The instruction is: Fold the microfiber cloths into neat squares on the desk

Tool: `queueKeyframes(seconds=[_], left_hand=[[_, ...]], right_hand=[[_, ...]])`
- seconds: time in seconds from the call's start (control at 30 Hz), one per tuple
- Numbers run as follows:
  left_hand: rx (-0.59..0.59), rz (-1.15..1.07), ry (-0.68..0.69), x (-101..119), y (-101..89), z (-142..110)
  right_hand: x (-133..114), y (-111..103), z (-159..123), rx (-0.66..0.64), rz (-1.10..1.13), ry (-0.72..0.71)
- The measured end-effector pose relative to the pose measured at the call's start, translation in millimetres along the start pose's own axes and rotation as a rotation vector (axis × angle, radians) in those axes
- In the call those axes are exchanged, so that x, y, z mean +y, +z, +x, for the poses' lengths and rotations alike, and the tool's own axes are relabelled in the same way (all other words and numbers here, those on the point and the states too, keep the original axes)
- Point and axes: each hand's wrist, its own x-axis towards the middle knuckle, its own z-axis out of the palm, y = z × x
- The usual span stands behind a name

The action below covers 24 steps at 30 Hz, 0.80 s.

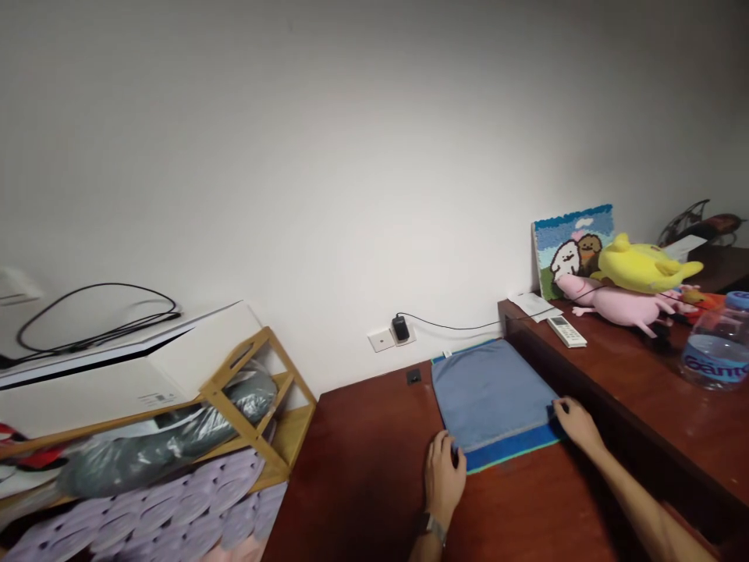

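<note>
A grey-blue cloth (491, 390) lies spread on the brown wooden desk. Beneath it, a bright blue cloth (509, 449) with a green edge shows along the near side and at the far corners. My left hand (445, 472), with a watch on its wrist, is at the near left corner, its fingers curled round the grey-blue cloth's edge. At the near right corner, my right hand (576, 421) pinches the same cloth, where a small dark underside shows. The fingertips of my left hand are partly hidden.
A raised desk section (644, 382) on the right bears a remote control (567, 332), pink plush toy (620, 303), yellow plush toy (644, 265) and water bottle (717, 351). A charger (400, 328) is plugged into the wall. Left stands a wooden rack (281, 414).
</note>
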Motion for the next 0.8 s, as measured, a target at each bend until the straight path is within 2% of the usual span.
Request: queueKeyframes(seconds=[0.1,0.2,0.33,0.43,0.57,0.7,0.8], left_hand=[[-0.010,0.022,-0.267,9.3,8.3,20.3],[-0.160,-0.017,-0.456,15.4,11.0,40.6],[-0.266,-0.111,-0.498,10.9,3.2,49.6],[-0.304,-0.216,-0.510,5.4,-9.2,36.2],[-0.277,-0.424,-0.514,10.1,-29.8,-14.0],[-0.248,-0.650,-0.547,23.6,-45.8,-98.8],[-0.238,-1.016,-0.652,33.7,-51.6,-165.3]], right_hand=[[-6.9,3.4,14.5,-0.028,0.004,0.120],[-10.1,5.3,20.0,-0.054,0.017,0.185],[-10.8,-5.4,8.7,-0.124,0.077,0.242],[-9.8,-24.5,-18.3,-0.180,0.184,0.241],[-2.0,-57.7,-82.7,-0.247,0.384,0.226],[18.5,-93.5,-166.7,-0.257,0.558,0.296],[34.9,-116.9,-228.3,-0.152,0.471,0.329]])
